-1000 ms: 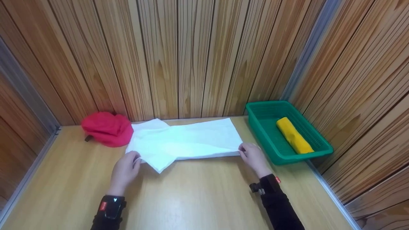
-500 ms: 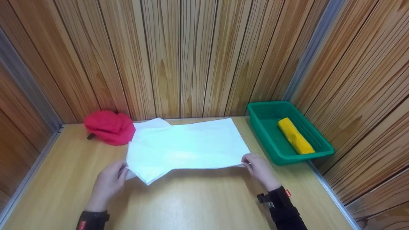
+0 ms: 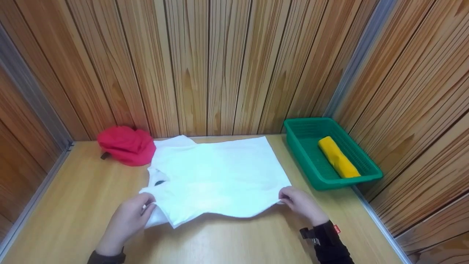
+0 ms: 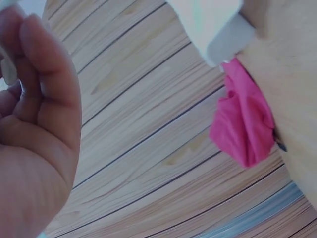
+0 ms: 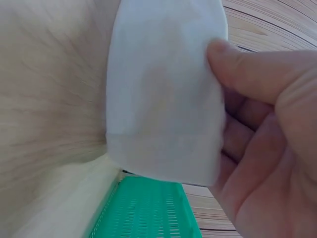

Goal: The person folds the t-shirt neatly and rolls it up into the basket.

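Note:
A white T-shirt [image 3: 220,176] lies spread on the table, its neck opening toward the left and its hem toward the right. My left hand [image 3: 130,216] pinches the near shoulder edge, beside the near sleeve. At the hem's near corner, my right hand [image 3: 302,201] pinches the cloth between thumb and fingers. The near edge sags between the two hands, lifted off the table. In the right wrist view, the thumb [image 5: 242,69] presses on the white cloth [image 5: 166,94]. Past the left hand [image 4: 39,109] in the left wrist view, part of a sleeve [image 4: 218,29] shows.
A crumpled red cloth cap [image 3: 126,146] sits at the back left, against the shirt. To the right stands a green plastic basket [image 3: 300,154] with a rolled yellow cloth [image 3: 339,157] inside. Wood-panelled walls [image 3: 227,66] close off the table's back and sides.
Both hands have drawn the shirt's upper layer toward the person, unfolding it from a narrow strip to a wider spread. The neck opening now shows. The cap and basket stay in place.

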`<state>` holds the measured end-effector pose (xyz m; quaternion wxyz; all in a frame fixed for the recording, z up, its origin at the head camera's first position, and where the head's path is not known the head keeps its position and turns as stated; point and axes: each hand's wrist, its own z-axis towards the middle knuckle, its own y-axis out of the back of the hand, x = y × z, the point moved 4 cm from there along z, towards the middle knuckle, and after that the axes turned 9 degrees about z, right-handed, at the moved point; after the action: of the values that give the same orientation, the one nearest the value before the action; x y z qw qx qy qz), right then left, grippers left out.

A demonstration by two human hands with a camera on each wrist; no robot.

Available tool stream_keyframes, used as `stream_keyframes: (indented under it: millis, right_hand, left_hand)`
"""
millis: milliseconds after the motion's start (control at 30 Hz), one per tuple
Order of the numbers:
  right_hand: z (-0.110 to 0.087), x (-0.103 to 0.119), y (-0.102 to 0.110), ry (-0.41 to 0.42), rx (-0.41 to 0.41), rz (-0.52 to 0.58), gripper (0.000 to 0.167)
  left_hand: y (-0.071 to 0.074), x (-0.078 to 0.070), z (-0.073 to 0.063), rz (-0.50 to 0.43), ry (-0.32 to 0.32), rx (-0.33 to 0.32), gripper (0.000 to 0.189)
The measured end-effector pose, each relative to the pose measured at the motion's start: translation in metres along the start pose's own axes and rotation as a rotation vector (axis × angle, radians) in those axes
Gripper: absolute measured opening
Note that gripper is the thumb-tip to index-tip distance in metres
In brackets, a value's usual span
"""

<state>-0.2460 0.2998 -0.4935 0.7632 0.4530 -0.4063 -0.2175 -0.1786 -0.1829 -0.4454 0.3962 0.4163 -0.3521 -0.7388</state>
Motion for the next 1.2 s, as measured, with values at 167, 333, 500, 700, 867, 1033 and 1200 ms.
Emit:
stream_keyframes:
  millis: [167, 333, 500, 700, 867, 1033, 1200]
  right_hand:
    - [-0.004, 0.001, -0.001, -0.028, 0.054, 0.029, 0.018]
    - [-0.006, 0.003, 0.0, -0.039, 0.062, 0.043, 0.016]
    - [-0.005, 0.003, 0.001, -0.042, 0.05, 0.041, 0.014]
    - [0.001, 0.001, 0.001, -0.008, -0.002, 0.039, 0.012]
    - [0.011, 0.0, 0.005, 0.034, -0.072, 0.0, 0.015]
    - [0.025, -0.004, 0.01, -0.019, -0.124, -0.025, 0.013]
    - [0.038, -0.008, 0.011, -0.067, -0.155, -0.052, 0.01]
  left_hand:
    - [0.005, -0.002, -0.003, 0.004, 0.003, 0.022, 0.015]
    - [0.007, 0.003, -0.005, 0.004, 0.028, 0.03, 0.014]
    - [0.005, 0.008, -0.003, 0.012, 0.045, 0.053, 0.012]
    - [0.001, 0.014, 0.008, 0.045, 0.012, 0.023, 0.011]
    - [-0.001, 0.018, 0.022, 0.04, 0.048, 0.019, 0.01]
    - [-0.004, 0.021, 0.037, 0.007, 0.089, -0.005, 0.012]
    - [-0.009, 0.026, 0.047, 0.018, 0.121, -0.037, 0.013]
